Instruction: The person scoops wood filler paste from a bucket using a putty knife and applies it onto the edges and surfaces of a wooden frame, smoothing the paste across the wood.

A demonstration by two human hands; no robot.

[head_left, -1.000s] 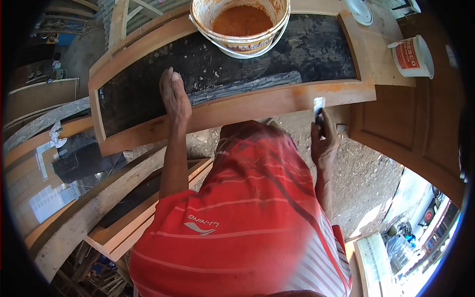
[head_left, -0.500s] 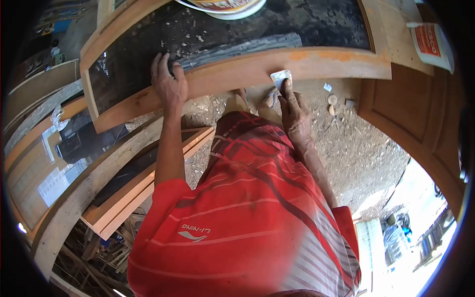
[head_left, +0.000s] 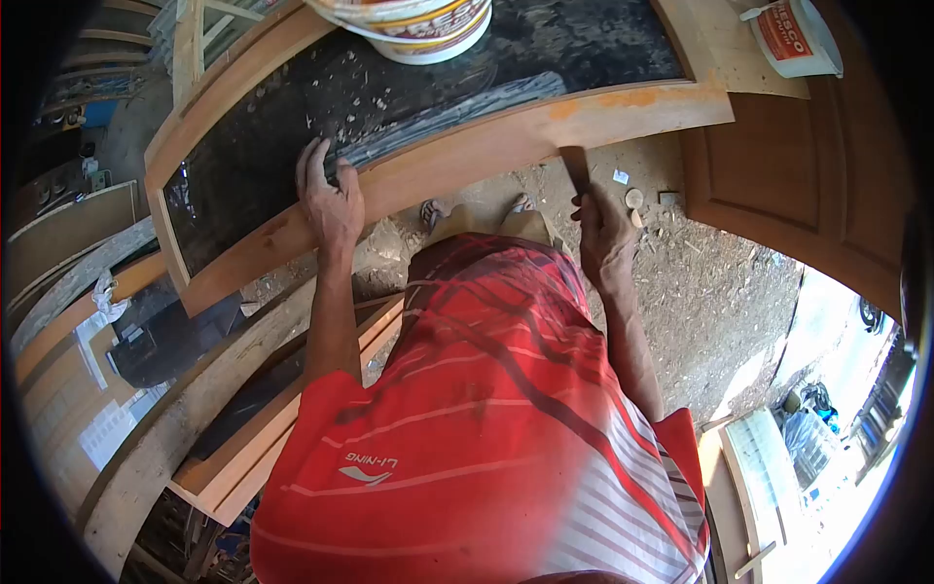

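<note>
A long wooden door frame (head_left: 438,165) with a dark inset panel (head_left: 263,127) lies across the view in front of me. My left hand (head_left: 333,202) rests on its near rail at the left, fingers apart and bent over the inner edge. My right hand (head_left: 605,234) is closed round a small flat scraper (head_left: 575,167), whose handle is hidden in the fingers. The scraper's dark blade points at the rail's near edge; whether it touches, I cannot tell. An orange patch (head_left: 632,98) marks the rail further right. A grey streaked strip (head_left: 457,117) lies along the panel.
A white bucket (head_left: 428,44) with a printed label stands on the panel. Another white tub (head_left: 793,37) is at the upper right. A brown panelled door (head_left: 778,165) stands on the right. Lower left are wooden frames (head_left: 253,457) and a curved beam (head_left: 195,389). Debris litters the ground (head_left: 700,311).
My right hand has drawn the scraper back toward the rail's near edge and turned it, so a dark face shows instead of the pale one. My left hand stays on the rail. The view has shifted.
</note>
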